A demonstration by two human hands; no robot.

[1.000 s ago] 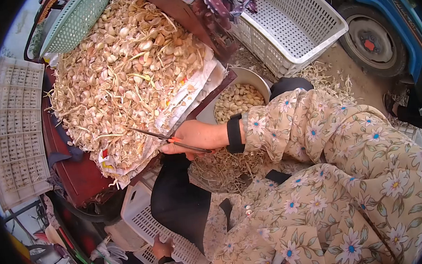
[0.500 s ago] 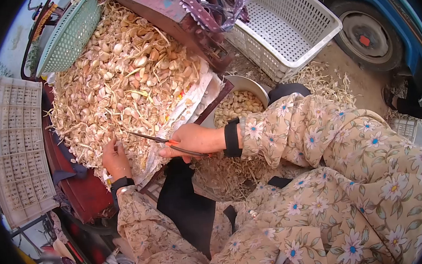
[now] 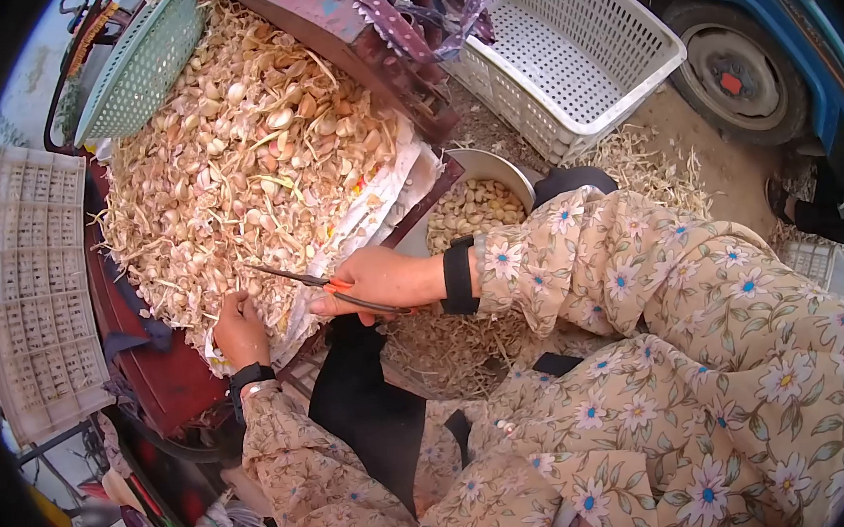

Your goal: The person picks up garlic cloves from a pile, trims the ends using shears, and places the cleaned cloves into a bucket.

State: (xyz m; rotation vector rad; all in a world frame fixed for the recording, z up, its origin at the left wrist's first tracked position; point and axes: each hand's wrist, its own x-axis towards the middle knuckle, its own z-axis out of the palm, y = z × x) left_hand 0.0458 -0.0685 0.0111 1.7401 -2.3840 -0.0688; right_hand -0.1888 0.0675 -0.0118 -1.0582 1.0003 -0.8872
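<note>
A large heap of garlic cloves and dry skins point(image 3: 243, 169) covers the red table in the head view. My right hand point(image 3: 375, 278) is closed round scissors point(image 3: 342, 287) with orange on the handles, their dark blades pointing left over the near part of the heap. At the heap's near edge is my left hand point(image 3: 240, 330), fingers curled together; whether a clove is between them is too small to tell. A white sheet point(image 3: 377, 207) lies under the heap's right side. Beyond my right wrist stands a round pot point(image 3: 515, 177) with cloves in it.
A green basket point(image 3: 139, 72) leans at the top left, above an upright white crate point(image 3: 39, 297). Large white crates point(image 3: 573, 39) stand at the upper right, beside a blue vehicle's wheel point(image 3: 732, 76). A person's dark shoe point(image 3: 781, 200) shows at right. Straw-like scraps point(image 3: 460, 350) lie below.
My left hand has shifted slightly right and nearer to me, its fingers now more curled. The scissors, still in my right hand, have moved a little to the left.
</note>
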